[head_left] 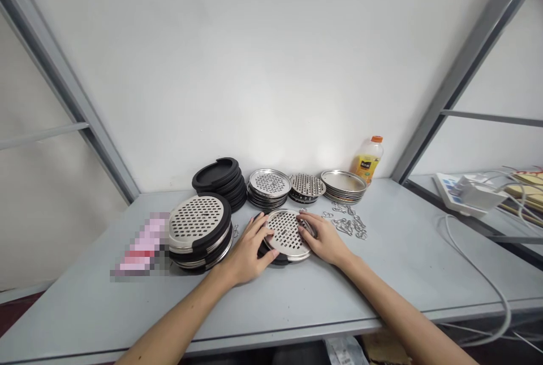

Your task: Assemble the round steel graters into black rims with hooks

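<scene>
In front of me on the table lies a round metal grater (288, 233) with slotted holes, seated in a black holder (279, 262) that shows along its left and lower edge. My left hand (250, 249) grips its left side, thumb at the near rim and fingers over the black part. My right hand (324, 237) curls over the right rim, fingertips on the metal. Left of my hands stands a stack of similar graters in black holders (199, 220). Several small bent wire clips (350, 224) are scattered to the right.
Along the wall stand stacks of black holders (218, 178), rimmed graters (270, 185), rough perforated discs (307, 185) and shallow metal plates (343, 181). A juice bottle (368, 160) stands behind them. A power strip (466, 195) and white cable (479, 274) lie right; a blurred pink item (146, 243) lies left.
</scene>
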`<state>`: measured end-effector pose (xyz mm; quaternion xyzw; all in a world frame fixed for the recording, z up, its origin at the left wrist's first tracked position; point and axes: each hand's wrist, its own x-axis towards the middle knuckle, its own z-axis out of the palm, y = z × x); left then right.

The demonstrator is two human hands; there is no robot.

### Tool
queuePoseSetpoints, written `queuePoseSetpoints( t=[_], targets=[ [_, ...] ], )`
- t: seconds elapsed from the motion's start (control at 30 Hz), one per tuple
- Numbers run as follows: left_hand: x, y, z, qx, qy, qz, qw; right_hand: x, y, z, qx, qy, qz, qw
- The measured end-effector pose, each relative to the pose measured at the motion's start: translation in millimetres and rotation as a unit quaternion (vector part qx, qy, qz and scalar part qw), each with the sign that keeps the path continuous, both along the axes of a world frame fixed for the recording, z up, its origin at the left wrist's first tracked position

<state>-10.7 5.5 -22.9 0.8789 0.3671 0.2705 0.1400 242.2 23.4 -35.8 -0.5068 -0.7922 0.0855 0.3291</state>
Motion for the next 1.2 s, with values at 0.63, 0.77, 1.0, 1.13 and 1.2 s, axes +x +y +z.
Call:
queuePoseSetpoints(
  t=[0.63,0.77,1.0,1.13,1.2],
  targets=[
    [7,-2,0.0,-0.052,0.01,0.018,0.998,13,0,10.5,0.007,0.018,0.062,0.998],
    [1,2,-4.9,-0.089,0.033,0.053,0.994,24,1,14.2,-0.035,-0.024,0.133,0.99],
    [1,7,-12.0,-0.127,0.025,0.048,0.99,20,0,8.5,-0.086,-0.026,0.136,0.987],
    [3,5,-14.3,-0.13,0.026,0.069,0.989,14,-1,5.3,-0.087,-0.027,0.12,0.989],
    [3,5,-14.6,-0.123,0.025,0.07,0.99,14,0,5.1,-0.078,-0.032,0.114,0.99]
  ],
)
